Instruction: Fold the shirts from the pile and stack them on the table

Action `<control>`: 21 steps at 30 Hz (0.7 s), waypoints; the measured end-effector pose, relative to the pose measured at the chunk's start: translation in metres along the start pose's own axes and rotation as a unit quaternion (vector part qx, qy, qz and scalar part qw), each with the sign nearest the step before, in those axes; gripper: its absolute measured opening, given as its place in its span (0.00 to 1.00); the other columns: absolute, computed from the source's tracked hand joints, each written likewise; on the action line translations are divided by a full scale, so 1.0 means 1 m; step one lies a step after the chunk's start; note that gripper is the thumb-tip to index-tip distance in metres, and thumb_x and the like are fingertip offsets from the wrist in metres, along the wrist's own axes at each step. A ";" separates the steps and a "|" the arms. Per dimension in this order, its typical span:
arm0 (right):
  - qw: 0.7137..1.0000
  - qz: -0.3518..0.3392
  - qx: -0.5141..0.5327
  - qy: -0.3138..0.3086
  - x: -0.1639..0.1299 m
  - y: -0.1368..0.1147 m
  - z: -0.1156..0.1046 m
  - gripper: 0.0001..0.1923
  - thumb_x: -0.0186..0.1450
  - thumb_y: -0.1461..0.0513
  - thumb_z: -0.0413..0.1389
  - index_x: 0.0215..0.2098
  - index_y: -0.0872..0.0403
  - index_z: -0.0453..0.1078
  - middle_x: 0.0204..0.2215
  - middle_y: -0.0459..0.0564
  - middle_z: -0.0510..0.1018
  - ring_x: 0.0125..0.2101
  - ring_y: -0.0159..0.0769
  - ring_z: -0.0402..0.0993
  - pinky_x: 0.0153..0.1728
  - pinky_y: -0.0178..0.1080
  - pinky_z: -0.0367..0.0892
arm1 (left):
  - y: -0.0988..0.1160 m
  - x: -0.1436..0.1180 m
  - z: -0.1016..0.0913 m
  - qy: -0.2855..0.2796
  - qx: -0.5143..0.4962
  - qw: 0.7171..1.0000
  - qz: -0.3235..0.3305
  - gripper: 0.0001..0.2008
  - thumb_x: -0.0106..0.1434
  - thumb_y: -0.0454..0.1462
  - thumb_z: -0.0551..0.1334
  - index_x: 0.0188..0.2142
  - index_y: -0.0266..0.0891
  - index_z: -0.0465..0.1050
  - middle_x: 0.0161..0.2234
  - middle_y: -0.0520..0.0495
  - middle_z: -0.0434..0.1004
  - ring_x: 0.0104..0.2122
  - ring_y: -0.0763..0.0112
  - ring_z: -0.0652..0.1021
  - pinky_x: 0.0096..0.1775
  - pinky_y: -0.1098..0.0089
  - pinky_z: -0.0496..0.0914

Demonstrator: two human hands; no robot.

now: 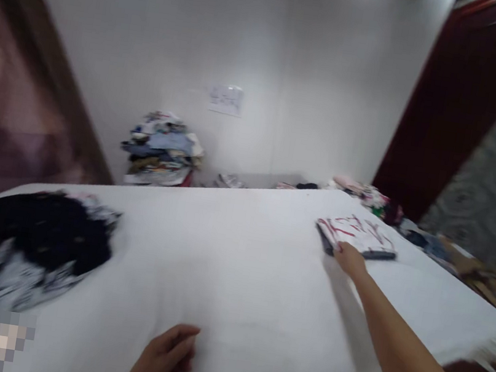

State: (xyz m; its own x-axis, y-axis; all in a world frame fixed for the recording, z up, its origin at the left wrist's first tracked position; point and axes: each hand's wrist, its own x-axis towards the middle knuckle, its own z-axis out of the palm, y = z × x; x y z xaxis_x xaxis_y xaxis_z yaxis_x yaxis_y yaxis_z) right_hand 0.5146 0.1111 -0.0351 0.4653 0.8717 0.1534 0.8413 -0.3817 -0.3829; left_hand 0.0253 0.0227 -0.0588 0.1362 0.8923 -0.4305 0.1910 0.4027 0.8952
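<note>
My right hand (351, 260) reaches out over the far right part of the white-covered table (238, 253). Its fingers pinch the near left corner of a folded white garment (364, 233) with red lettering and dark edges. The garment's exact kind does not show. Low in the middle, my left hand (167, 354) hovers over or rests on the white cover, blurred, with its fingers curled in and nothing visible in them. A loose heap of dark and patterned clothes (58, 235) lies on the table's left side, apart from both hands.
Behind the table, a tall stack of folded clothes (163, 148) stands against the wall. More clothes (367, 197) lie beyond the far right corner, with cardboard (473, 269) along the right side. A paper sign (226, 100) hangs on the wall. Another person is partly visible at lower left.
</note>
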 end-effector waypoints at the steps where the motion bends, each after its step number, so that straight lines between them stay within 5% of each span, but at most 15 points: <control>1: 1.000 -0.018 0.013 -0.001 -0.006 -0.009 0.007 0.19 0.62 0.61 0.51 0.48 0.61 0.73 0.51 0.66 0.75 0.52 0.52 0.71 0.52 0.50 0.65 | 0.006 -0.004 -0.001 0.006 -0.014 1.000 0.013 0.22 0.39 0.56 0.67 0.30 0.48 0.76 0.21 0.54 0.73 0.22 0.68 0.74 0.26 0.66 0.69; 3: 0.988 -0.073 0.132 -0.016 -0.023 -0.030 0.026 0.22 0.62 0.57 0.51 0.50 0.57 0.73 0.51 0.59 0.76 0.51 0.48 0.73 0.52 0.47 0.67 | 0.020 -0.010 -0.010 0.033 -0.021 0.998 0.050 0.21 0.44 0.52 0.66 0.34 0.41 0.75 0.23 0.51 0.74 0.22 0.69 0.74 0.25 0.68 0.68; 5: 0.957 -0.138 0.236 -0.095 -0.049 -0.054 0.047 0.24 0.60 0.51 0.53 0.47 0.56 0.76 0.48 0.57 0.78 0.50 0.48 0.74 0.51 0.45 0.69 | 0.035 -0.011 -0.030 0.077 -0.015 0.993 0.089 0.20 0.48 0.48 0.65 0.36 0.38 0.74 0.26 0.49 0.75 0.25 0.69 0.75 0.25 0.70 0.69; 8: 0.906 -0.215 0.289 -0.224 -0.098 -0.094 0.072 0.24 0.58 0.47 0.56 0.44 0.53 0.79 0.45 0.53 0.81 0.47 0.50 0.76 0.50 0.45 0.71 | 0.058 -0.012 -0.083 0.206 0.048 0.965 0.157 0.16 0.54 0.44 0.61 0.39 0.37 0.74 0.29 0.48 0.75 0.30 0.67 0.76 0.29 0.69 0.71; 11: 0.859 -0.292 0.293 -0.301 -0.139 -0.129 0.085 0.18 0.60 0.49 0.56 0.43 0.44 0.79 0.45 0.47 0.81 0.47 0.49 0.76 0.46 0.42 0.74 | 0.082 -0.017 -0.151 0.394 0.218 0.867 0.215 0.13 0.59 0.40 0.58 0.42 0.39 0.74 0.38 0.45 0.77 0.38 0.65 0.77 0.40 0.66 0.72; 14: 0.844 -0.346 0.289 -0.290 -0.161 -0.156 0.099 0.15 0.61 0.49 0.54 0.40 0.39 0.79 0.43 0.44 0.81 0.44 0.49 0.78 0.43 0.42 0.75 | 0.104 -0.016 -0.211 0.503 0.337 0.779 0.164 0.16 0.63 0.41 0.56 0.49 0.40 0.72 0.51 0.41 0.74 0.48 0.62 0.75 0.49 0.65 0.68; 17: 0.865 -0.359 0.282 -0.207 -0.168 -0.169 0.117 0.14 0.60 0.47 0.53 0.37 0.37 0.78 0.42 0.42 0.82 0.43 0.50 0.78 0.43 0.47 0.76 | 0.117 0.002 -0.250 0.514 0.337 0.785 0.083 0.19 0.63 0.45 0.57 0.49 0.36 0.72 0.51 0.36 0.74 0.50 0.58 0.75 0.49 0.64 0.67; 21: 0.882 -0.340 0.279 -0.170 -0.169 -0.173 0.134 0.13 0.57 0.46 0.54 0.36 0.33 0.78 0.41 0.41 0.82 0.44 0.53 0.78 0.44 0.50 0.76 | 0.119 0.044 -0.272 0.499 0.285 0.818 0.001 0.25 0.59 0.50 0.62 0.46 0.30 0.73 0.48 0.28 0.76 0.49 0.51 0.76 0.46 0.63 0.68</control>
State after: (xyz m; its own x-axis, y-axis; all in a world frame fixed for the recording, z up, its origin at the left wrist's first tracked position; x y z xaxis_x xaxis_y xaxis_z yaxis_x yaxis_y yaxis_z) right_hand 0.2540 0.0711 -0.1170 -0.2829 0.9190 0.2747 0.5840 0.3922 -0.7107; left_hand -0.2106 0.1654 0.0607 -0.6714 0.7289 0.1339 0.6522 0.4952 0.5740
